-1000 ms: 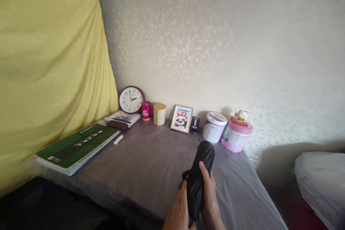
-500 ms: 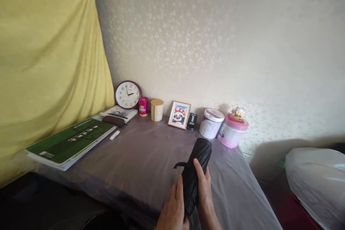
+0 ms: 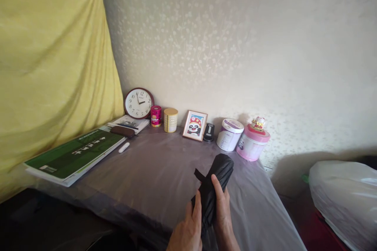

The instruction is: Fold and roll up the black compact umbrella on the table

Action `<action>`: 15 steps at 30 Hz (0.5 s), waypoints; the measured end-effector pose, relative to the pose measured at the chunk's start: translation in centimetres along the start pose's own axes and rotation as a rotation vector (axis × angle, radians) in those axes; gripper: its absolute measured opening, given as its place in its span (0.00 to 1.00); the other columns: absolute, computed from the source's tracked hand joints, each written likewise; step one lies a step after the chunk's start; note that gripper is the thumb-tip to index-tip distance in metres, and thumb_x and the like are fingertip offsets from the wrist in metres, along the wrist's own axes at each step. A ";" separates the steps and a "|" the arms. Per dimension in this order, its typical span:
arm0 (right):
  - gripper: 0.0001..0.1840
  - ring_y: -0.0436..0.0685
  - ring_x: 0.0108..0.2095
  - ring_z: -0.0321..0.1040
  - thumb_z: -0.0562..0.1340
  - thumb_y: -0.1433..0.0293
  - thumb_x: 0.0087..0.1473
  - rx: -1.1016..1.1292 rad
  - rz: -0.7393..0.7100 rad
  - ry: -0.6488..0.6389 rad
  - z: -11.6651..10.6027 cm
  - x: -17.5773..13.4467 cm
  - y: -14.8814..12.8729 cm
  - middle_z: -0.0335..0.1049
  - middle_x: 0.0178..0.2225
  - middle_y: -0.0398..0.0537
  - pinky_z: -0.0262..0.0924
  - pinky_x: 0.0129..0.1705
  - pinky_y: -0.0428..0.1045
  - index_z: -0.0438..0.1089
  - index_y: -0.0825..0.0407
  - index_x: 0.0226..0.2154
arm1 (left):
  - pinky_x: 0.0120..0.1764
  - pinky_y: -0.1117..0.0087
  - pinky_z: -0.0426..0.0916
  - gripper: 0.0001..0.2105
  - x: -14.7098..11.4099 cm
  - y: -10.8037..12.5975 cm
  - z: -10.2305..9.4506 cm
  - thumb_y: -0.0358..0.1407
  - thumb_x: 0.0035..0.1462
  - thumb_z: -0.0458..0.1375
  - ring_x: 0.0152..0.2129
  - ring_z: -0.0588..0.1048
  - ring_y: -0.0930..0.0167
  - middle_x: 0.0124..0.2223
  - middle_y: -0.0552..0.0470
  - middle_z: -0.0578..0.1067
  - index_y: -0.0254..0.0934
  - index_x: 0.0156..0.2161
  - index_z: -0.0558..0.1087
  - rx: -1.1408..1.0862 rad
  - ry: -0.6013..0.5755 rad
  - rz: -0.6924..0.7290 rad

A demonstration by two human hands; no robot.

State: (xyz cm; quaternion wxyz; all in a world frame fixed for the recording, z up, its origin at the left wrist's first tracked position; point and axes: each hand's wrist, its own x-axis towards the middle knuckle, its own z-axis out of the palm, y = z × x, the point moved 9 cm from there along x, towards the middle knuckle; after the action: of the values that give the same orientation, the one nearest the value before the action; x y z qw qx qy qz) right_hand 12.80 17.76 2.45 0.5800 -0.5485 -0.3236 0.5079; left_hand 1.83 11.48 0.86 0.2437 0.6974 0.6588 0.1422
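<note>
A folded black umbrella (image 3: 212, 190) is held tilted above the near part of the table, its top end leaning away to the right. My left hand (image 3: 188, 221) grips its left side near the lower end. Along its right side lie the fingers of my right hand (image 3: 222, 208), also closed on it. A short black strap (image 3: 199, 175) sticks out loose from the umbrella's left side. The lower end is partly hidden between my hands.
On the grey-covered table (image 3: 153, 172) stand a clock (image 3: 139, 103), two cans, a framed panda picture (image 3: 194, 125), a black stand (image 3: 209, 132) and two tubs, one topped by a figurine (image 3: 258, 123). A green book (image 3: 76, 153) lies left; a white bag (image 3: 344, 188) bulges at right.
The umbrella has turned a little in my hands, and its folds show differently. Its strap now points up and left rather than sideways. Both hands stay on it.
</note>
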 end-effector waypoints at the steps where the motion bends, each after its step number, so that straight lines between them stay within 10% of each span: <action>1: 0.32 0.58 0.38 0.69 0.63 0.52 0.42 0.008 0.013 0.012 0.0 -0.2 0.1 0.73 0.37 0.44 0.65 0.35 0.48 0.66 0.54 0.47 | 0.34 0.68 0.70 0.45 0.0 -0.1 0.1 0.18 0.44 0.47 0.33 0.77 0.65 0.60 0.39 0.58 0.46 0.62 0.29 0.085 0.020 -0.015; 8: 0.33 0.57 0.37 0.69 0.65 0.54 0.40 0.000 -0.010 0.049 0.3 -0.3 -0.3 0.73 0.36 0.43 0.64 0.37 0.48 0.66 0.54 0.47 | 0.32 0.74 0.70 0.40 0.0 -0.1 -0.3 0.16 0.48 0.44 0.31 0.77 0.69 0.56 0.40 0.64 0.46 0.62 0.35 0.259 0.111 -0.019; 15: 0.30 0.57 0.26 0.68 0.64 0.51 0.39 0.088 0.063 -0.053 0.3 0.4 0.7 0.72 0.24 0.44 0.64 0.29 0.50 0.71 0.58 0.38 | 0.56 0.66 0.58 0.51 -0.2 1.5 -1.5 0.18 0.36 0.52 0.58 0.57 0.64 0.63 0.46 0.53 0.43 0.62 0.27 -0.503 -0.013 0.264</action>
State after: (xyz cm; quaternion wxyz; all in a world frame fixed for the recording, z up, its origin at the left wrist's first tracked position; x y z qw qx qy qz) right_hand 12.48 18.12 1.73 0.5785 -0.5186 -0.2990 0.5541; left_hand 2.32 11.53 2.93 0.3928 0.6957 0.5047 0.3270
